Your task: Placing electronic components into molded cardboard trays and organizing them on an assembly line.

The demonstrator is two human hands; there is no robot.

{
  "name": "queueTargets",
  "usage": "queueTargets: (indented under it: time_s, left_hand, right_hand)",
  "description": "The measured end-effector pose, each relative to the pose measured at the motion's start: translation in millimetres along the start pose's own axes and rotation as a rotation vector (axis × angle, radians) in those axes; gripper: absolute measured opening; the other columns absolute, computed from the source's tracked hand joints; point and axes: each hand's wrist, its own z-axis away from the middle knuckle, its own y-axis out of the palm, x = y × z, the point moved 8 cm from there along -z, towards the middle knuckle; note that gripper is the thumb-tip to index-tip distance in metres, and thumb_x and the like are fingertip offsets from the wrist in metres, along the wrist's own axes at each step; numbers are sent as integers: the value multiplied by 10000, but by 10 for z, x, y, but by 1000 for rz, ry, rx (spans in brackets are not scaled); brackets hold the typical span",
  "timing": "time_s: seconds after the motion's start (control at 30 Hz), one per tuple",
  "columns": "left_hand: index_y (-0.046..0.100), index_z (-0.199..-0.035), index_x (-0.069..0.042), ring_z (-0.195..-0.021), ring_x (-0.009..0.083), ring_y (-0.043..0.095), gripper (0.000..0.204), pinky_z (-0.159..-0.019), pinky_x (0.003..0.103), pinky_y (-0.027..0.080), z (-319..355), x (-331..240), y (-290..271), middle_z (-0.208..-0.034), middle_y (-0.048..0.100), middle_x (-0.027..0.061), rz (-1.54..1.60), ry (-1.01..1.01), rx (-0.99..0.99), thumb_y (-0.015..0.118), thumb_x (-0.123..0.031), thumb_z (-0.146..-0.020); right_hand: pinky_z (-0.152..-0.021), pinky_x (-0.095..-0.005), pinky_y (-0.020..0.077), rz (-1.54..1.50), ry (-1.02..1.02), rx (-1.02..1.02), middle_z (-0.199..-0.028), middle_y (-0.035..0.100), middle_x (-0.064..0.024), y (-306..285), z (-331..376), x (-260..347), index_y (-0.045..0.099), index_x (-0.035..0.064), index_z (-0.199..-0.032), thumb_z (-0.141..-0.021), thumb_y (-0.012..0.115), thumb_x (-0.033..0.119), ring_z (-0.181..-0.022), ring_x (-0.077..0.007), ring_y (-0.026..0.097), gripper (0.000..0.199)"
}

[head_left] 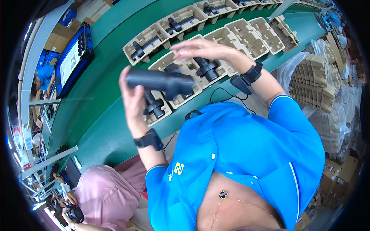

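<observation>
While the left hand (133, 101) holds one end of a black tube (150, 79) in its grip, above the beige trays (246, 37) on the green table (104, 133), the right hand (204, 50) hovers over the trays, fingers outstretched, its grip wide and apart from the tube. Black parts (209, 71) lie in several trays.

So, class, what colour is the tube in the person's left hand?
The tube in the left hand is black; the head view shows it best.
</observation>
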Motion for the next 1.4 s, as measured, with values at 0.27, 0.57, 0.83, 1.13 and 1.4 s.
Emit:
queueTargets:
  time_s: [0.27,0.57,0.83,1.13,1.4]
  left_hand:
    - [372,-1395,-78,-1271,306,371,668,-1056,415,311,-323,374,1195,-1370,377,188,-933,279,181,677,-284,-838]
    - [342,-1399,-70,-1248,404,341,577,-1035,491,271,548,1275,60,-1371,354,240,-1404,-103,-435,552,-289,-908]
    - [334,-1410,-83,-1225,347,393,536,-1032,492,275,734,1354,-230,-1320,453,194,-1517,-160,-482,490,-280,-937]
    - [385,-1387,-103,-1250,305,397,492,-1079,483,232,1057,995,-1128,-1327,480,129,-1553,-312,-420,499,-227,-925]
    - [491,-1302,-146,-1277,286,381,418,-1077,484,229,1478,443,-1605,-1362,454,92,-1676,-215,-714,545,-186,-890]
  right_hand:
    - [-972,-371,419,-221,-74,-152,-1360,446,-217,-442,680,-320,220,85,-1465,-792,697,457,-1164,-302,529,905]
    - [-947,-445,441,736,527,-471,-1312,458,-259,-1504,958,-1173,169,143,-1478,-760,658,551,-1176,-386,501,960]
    - [-956,-431,426,901,155,-597,-1226,500,-231,-1240,662,-795,298,118,-1429,-837,612,442,-1176,-361,481,744]
    - [-942,-409,412,886,-254,-210,-1150,533,-162,-162,-447,-598,482,61,-1283,-832,645,320,-1103,-317,515,545]
    - [-777,-425,474,1198,-173,-105,-869,638,-139,565,-1166,-855,552,76,-1126,-883,553,332,-848,-305,631,353]
